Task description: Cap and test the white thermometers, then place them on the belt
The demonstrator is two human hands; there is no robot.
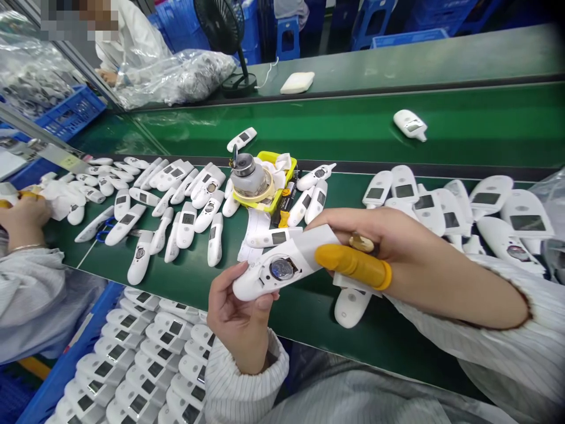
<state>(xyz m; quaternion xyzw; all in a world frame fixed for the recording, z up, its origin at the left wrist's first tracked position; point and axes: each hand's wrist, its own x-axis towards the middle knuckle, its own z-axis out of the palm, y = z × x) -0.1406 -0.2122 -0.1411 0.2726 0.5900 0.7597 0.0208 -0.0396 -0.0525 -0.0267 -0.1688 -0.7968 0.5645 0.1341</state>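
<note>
A white handheld thermometer (256, 284) is held level in front of me, its open battery bay showing a round coin cell (283, 269). My left hand (241, 315) pinches its rounded end between thumb and fingers. At the other end, my right hand (375, 247) grips the pale end part, a yellow finger cot (353, 265) covering the thumb. A small brownish piece shows between the right fingers; I cannot make out what it is. Below that hand, another white thermometer (352, 307) lies on the green bench, partly hidden.
Thermometers (186, 224) lie scattered left, with more at right (527, 215). A metal-topped bottle (249, 176) stands in a yellow basket (276, 158). Blue scissors (103, 229) lie among them. A blue crate (48, 383) holds rows of thermometers. A co-worker's hand (26, 221) works at left.
</note>
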